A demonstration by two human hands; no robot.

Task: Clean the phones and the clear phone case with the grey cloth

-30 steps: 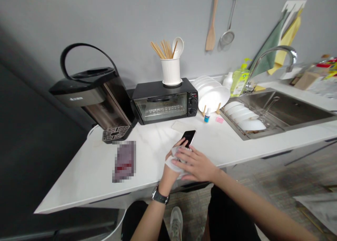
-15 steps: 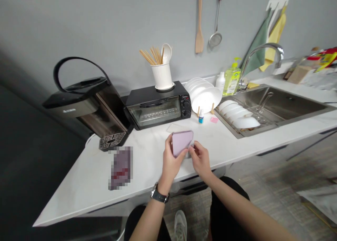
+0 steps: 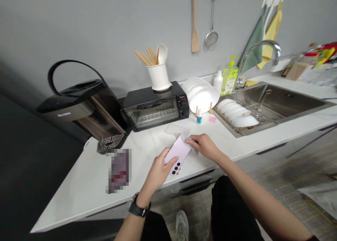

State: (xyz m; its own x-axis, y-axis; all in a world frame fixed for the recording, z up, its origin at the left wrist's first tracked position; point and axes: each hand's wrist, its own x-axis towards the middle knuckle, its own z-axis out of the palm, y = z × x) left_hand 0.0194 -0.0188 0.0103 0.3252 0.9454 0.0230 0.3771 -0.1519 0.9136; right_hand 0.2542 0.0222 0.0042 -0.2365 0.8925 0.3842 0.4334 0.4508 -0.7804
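Note:
A light purple phone (image 3: 179, 150) is tilted over the counter's front part, its back with several dark camera lenses facing up. My left hand (image 3: 161, 166) grips its lower left side, thumb across the back. Beside the phone's upper right edge, my right hand (image 3: 204, 146) is closed on something thin and greyish, partly hidden by the fingers; I cannot make out what it is. A flat clear case (image 3: 174, 129) lies on the counter behind the phone. Further back stand a small blue and white bottle (image 3: 199, 117) and a pink paper note (image 3: 212, 119).
A black toaster oven (image 3: 155, 109) stands behind, with a white utensil holder (image 3: 158, 76) on top. At left are a dark drinks machine (image 3: 97, 111) and a pixelated item (image 3: 119, 170). White plates (image 3: 202, 97) and a sink (image 3: 284, 104) are at right.
The phone has turned so its camera lenses now show, and it sits lower. My left hand has moved left and down with it. My right hand has shifted slightly up and right.

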